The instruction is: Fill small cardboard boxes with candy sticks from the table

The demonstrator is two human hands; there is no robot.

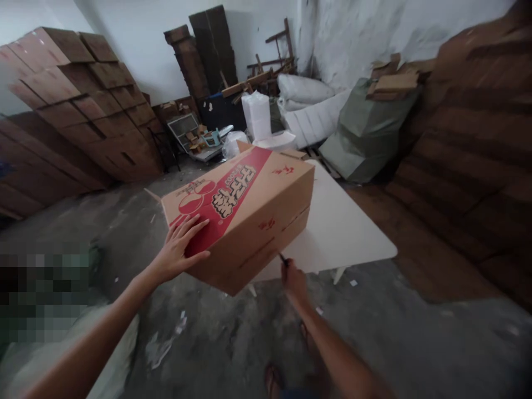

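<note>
A brown cardboard box (266,216) with a red printed panel rests tilted on the near edge of a low white table (344,227). My left hand (180,249) lies flat with fingers spread on the box's red top near its left corner. My right hand (293,277) is at the box's lower front edge, fingers closed around a thin dark tool whose tip touches the cardboard.
Stacks of flattened brown cartons line the left (83,111) and right (469,155) walls. White sacks (305,88), a green bag (366,133) and wood scraps fill the back. A blurred area (41,288) sits at the left. The concrete floor (233,338) has paper bits.
</note>
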